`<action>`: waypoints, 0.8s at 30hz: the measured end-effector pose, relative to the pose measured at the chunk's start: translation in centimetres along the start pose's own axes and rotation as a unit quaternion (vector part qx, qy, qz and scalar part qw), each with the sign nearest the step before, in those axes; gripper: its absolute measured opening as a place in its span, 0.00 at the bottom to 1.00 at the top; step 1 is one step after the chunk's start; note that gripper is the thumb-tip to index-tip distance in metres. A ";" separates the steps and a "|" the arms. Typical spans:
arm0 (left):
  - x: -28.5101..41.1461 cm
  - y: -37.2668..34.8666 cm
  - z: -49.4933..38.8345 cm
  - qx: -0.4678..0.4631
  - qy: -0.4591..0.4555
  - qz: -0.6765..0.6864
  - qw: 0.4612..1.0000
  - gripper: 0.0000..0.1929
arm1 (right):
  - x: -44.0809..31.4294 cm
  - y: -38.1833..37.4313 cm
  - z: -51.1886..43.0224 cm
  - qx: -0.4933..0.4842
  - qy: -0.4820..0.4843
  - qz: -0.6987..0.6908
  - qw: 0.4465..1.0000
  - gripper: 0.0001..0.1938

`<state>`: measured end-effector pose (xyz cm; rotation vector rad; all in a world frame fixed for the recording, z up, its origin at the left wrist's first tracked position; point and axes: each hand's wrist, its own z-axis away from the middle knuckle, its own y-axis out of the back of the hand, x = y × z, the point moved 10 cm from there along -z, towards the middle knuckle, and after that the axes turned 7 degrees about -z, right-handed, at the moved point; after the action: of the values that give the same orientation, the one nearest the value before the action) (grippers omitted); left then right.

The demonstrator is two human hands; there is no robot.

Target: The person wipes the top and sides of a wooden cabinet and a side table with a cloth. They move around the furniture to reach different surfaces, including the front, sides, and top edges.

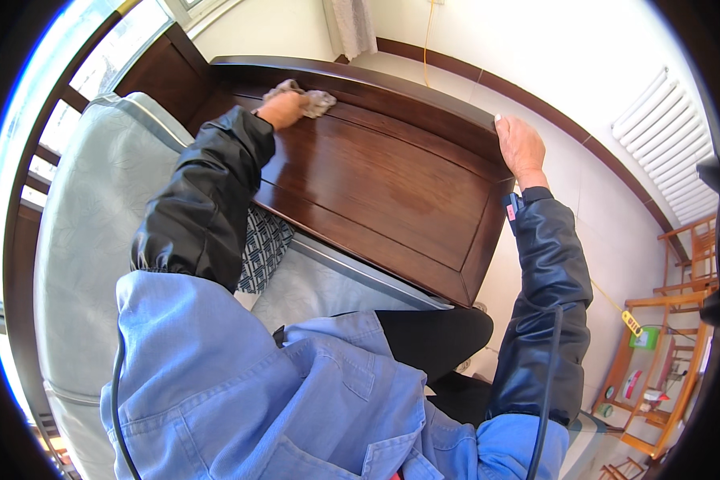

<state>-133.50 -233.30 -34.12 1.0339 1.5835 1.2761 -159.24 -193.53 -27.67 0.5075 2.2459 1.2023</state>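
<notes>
My left hand [283,110] holds a crumpled, pale, damp-looking cloth [319,103] against the far left part of a dark brown wooden panel [384,186]. The panel is glossy, with a recessed centre, and looks like the broad arm of a wooden sofa. A raised wooden edge [390,84] runs along its far side. At the right end of this edge, my right hand [521,147] grips the corner; some of its fingers are hidden. Streaks and a duller patch show on the panel's surface.
Grey sofa cushions [102,198] line the left side, and a patterned pillow [267,249] is under my left arm. A white radiator [666,144] hangs on the right wall. Wooden racks [621,390] and a power strip [631,323] with a cord are at lower right.
</notes>
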 end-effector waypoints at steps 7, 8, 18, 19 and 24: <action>-8.8 -1.8 -2.0 -0.083 -0.020 0.000 0.996 0.09 | 0.0 0.0 -0.1 0.005 -0.006 -0.003 1.000 0.21; -10.4 -2.4 -1.9 -0.092 -0.013 -0.021 0.995 0.10 | -0.1 0.0 -0.1 0.007 -0.006 0.000 1.000 0.21; -28.5 -12.9 -2.5 -0.219 -0.050 -0.310 0.924 0.20 | -0.1 0.0 -0.2 0.008 -0.014 0.005 1.000 0.19; -30.7 -14.5 -2.6 -0.231 -0.061 -0.350 0.906 0.21 | 0.0 -0.1 -0.2 0.007 -0.018 0.007 1.000 0.19; -43.6 -21.7 -1.7 -0.293 -0.128 -0.540 0.779 0.27 | 0.1 -0.1 -0.2 0.012 -0.021 -0.001 1.000 0.18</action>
<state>-123.55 -278.03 -50.64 -0.1657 1.0964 0.6500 -159.43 -193.64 -27.71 0.5345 2.2266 1.1551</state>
